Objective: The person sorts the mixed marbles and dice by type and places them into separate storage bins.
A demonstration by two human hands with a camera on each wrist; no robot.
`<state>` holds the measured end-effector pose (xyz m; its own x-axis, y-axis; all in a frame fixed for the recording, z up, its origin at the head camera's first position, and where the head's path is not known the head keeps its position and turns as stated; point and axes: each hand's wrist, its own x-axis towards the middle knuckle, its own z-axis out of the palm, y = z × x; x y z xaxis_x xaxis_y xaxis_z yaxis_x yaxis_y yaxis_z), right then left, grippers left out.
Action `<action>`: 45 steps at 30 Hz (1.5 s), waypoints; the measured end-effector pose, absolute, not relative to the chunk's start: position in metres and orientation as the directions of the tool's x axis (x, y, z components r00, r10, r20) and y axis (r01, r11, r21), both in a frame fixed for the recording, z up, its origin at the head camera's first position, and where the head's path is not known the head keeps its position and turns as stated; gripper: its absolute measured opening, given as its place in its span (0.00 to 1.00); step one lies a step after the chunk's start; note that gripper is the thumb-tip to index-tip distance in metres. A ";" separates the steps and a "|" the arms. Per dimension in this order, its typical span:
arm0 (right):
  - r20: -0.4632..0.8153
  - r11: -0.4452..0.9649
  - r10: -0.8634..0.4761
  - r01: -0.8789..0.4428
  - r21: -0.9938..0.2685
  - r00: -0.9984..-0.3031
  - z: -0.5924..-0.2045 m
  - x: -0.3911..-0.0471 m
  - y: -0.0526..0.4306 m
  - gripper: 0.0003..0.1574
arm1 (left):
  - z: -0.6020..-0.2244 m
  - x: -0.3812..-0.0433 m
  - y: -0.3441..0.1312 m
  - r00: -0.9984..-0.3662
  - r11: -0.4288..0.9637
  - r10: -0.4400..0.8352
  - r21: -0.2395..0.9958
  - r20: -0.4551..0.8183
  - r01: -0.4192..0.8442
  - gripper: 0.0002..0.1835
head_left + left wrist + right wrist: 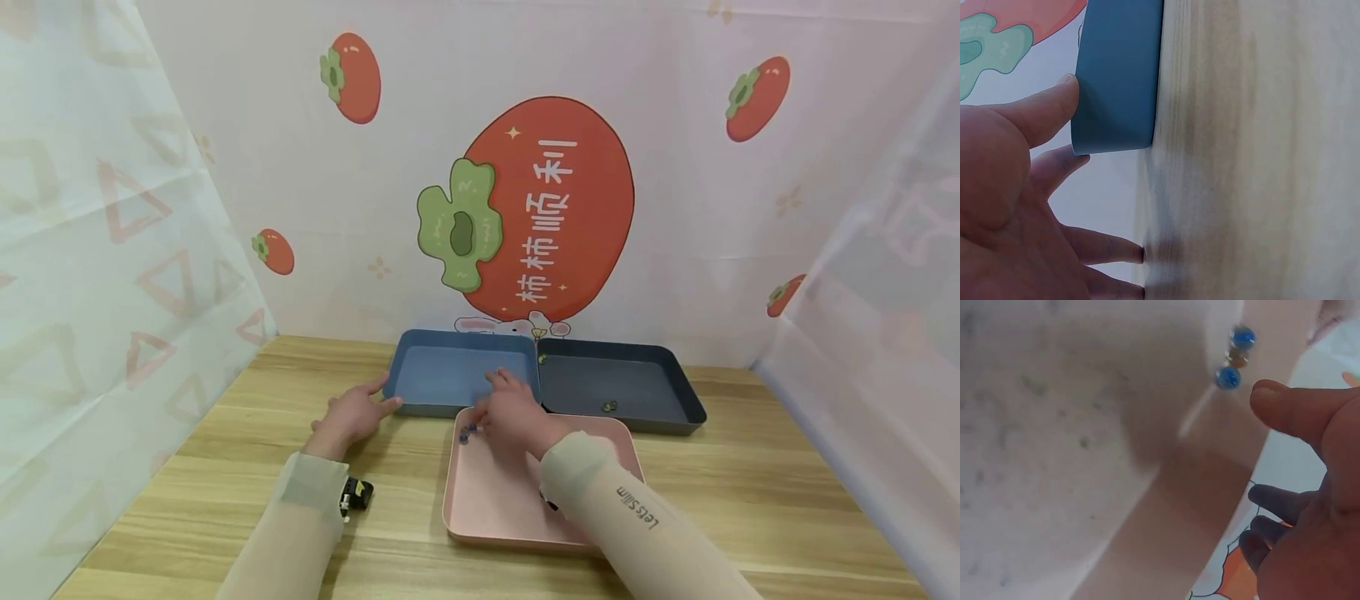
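A blue tray [457, 371] lies at the back of the table. My left hand [356, 414] is at its left front corner, with thumb and forefinger touching the tray's edge and the other fingers spread straight. My right hand [513, 412] hovers over the back edge of a pink tray [495, 500], its fingers reaching over the blue tray. In the right wrist view its thumb and fingers are apart, with nothing seen between them. Beside the thumb, two blue marbles [1228, 378] and an amber marble [1237, 357] sit together in the pink tray's corner.
Right of the blue tray stands a dark grey tray [607, 379] holding a few greenish marbles [609, 407]. The pink tray sits in front of both, on a wood-grain table [390, 542]. A printed cloth [675, 250] hangs behind the trays.
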<state>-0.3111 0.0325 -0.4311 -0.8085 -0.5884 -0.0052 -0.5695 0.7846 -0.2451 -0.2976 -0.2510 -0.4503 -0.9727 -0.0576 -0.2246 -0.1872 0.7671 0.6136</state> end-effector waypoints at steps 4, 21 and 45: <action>-0.032 0.785 -0.603 -0.586 -0.203 -0.797 -0.435 -0.308 0.032 0.19 | -0.449 -0.296 -0.250 -0.973 0.763 -0.058 0.618 -0.223 -0.187 0.38; -0.005 0.785 -0.613 -0.608 -0.119 -0.790 -0.442 -0.311 0.033 0.12 | -0.451 -0.297 -0.251 -0.973 0.759 -0.054 0.624 -0.223 -0.185 0.39; -0.025 0.625 -0.403 -0.254 -0.738 -0.915 -0.406 -0.330 0.086 0.09 | -0.450 -0.296 -0.251 -0.973 0.755 -0.051 0.628 -0.226 -0.186 0.39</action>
<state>-0.3302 0.0861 -0.4064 -0.9151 -0.4025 -0.0253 -0.2544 0.6248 -0.7382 -0.2963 -0.2510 -0.4503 -0.9727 -0.0514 -0.2261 -0.1860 0.7553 0.6284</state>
